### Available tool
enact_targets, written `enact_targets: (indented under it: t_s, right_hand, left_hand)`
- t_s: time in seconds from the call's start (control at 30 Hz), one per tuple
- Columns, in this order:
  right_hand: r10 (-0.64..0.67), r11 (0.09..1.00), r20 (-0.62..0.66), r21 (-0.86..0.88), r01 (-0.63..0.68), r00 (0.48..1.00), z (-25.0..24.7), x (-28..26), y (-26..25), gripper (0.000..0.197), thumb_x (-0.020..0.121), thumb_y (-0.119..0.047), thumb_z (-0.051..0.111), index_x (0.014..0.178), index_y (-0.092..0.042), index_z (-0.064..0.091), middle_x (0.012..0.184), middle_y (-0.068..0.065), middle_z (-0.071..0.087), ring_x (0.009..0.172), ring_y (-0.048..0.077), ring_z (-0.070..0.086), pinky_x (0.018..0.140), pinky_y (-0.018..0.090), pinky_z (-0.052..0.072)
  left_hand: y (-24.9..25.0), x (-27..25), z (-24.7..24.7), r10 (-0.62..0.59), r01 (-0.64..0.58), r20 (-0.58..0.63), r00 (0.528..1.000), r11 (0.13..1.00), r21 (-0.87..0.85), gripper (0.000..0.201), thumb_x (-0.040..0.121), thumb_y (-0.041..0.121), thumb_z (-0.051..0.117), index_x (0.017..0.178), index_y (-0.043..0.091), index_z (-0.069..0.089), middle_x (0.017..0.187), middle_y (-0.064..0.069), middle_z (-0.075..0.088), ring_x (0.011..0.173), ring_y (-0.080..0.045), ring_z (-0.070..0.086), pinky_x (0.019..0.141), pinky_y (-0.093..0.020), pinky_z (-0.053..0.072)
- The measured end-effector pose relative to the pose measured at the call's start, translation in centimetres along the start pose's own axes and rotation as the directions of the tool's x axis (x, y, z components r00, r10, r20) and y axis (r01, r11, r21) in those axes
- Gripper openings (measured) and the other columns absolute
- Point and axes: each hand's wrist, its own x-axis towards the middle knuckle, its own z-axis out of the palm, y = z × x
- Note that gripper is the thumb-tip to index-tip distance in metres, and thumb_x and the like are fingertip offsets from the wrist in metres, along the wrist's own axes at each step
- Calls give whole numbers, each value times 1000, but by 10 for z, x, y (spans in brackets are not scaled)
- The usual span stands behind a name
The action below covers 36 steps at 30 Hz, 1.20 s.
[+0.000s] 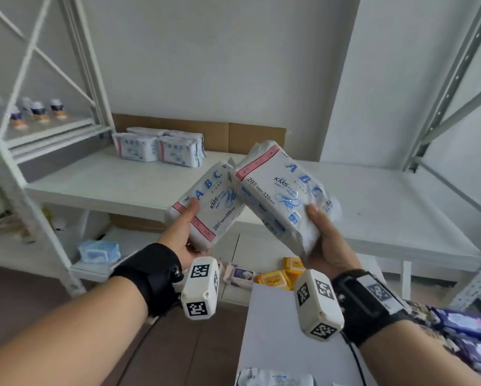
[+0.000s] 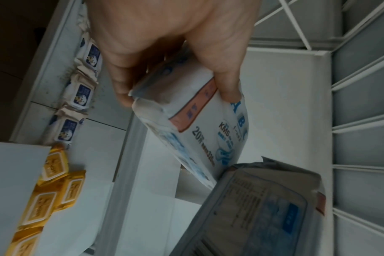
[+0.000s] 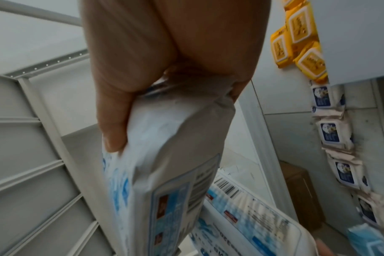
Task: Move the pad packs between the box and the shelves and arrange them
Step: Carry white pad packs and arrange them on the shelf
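Note:
I hold two white pad packs printed "ABC" in blue, each with a pink band, in front of the white middle shelf (image 1: 373, 196). My left hand (image 1: 183, 227) grips the smaller-looking pack (image 1: 208, 207) by its lower end, thumb on its face. In the left wrist view that pack (image 2: 197, 131) sits between thumb and fingers of my left hand (image 2: 169, 57). My right hand (image 1: 321, 238) grips the other pack (image 1: 278, 190) by its bottom end; the right wrist view shows this pack (image 3: 164, 155) under my right hand (image 3: 156, 57). Several matching packs (image 1: 161, 147) are stacked at the shelf's back left.
A brown cardboard sheet (image 1: 233, 135) leans behind the stack. Yellow packs (image 1: 281, 275) and small blue-label packs (image 2: 81, 97) lie on the lower shelf. A white box flap (image 1: 275, 324) is below my hands. Purple packs (image 1: 462, 335) lie at the right. Small bottles (image 1: 39, 111) stand on the left rack.

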Motion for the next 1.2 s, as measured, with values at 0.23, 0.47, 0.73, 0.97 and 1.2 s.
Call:
enact_targets:
  t_s: [0.23,0.47,0.73,0.97,1.2]
  right_hand:
    - [12,996,40,-84,-8,999,70,33,46,63,79,-26,58,138,-9,46,131,13,59,112,24,61,89,37,55]
    - [3,998,66,-59,1,998,151,85,125,61,80,-25,61,137,-10,48,131,13,59,121,27,56,97,42,50]
    - [34,999,-33,-21,-35,999,221,143,210,45,82,-25,60,124,-10,58,105,7,73,88,17,72,70,30,59]
    - [50,994,-139,-88,-63,989,236,195,231,21,94,-24,52,107,-11,62,83,4,76,69,14,73,51,26,56]
    - [73,985,-245,-137,-109,967,224,272,223,59,71,-21,73,126,-7,57,114,15,69,99,24,68,68,36,61]
  left_hand:
    - [49,2,-63,34,-34,-6,999,998,-54,65,72,58,66,119,14,60,114,-13,67,98,-32,62,68,-39,50]
    - [122,35,-160,80,-80,-20,997,997,6,44,79,57,62,99,17,63,89,-9,68,74,-26,62,53,-33,48]
    - [192,85,-255,78,-74,-41,996,993,96,43,78,56,63,97,17,62,89,-8,67,78,-25,62,59,-35,46]
    - [223,139,-284,84,-79,-38,996,989,127,59,76,57,64,116,15,60,109,-13,68,93,-30,63,72,-39,51]
    - [250,215,-272,76,-71,-34,997,989,126,42,77,46,69,103,15,61,99,-12,67,85,-29,63,69,-42,49]
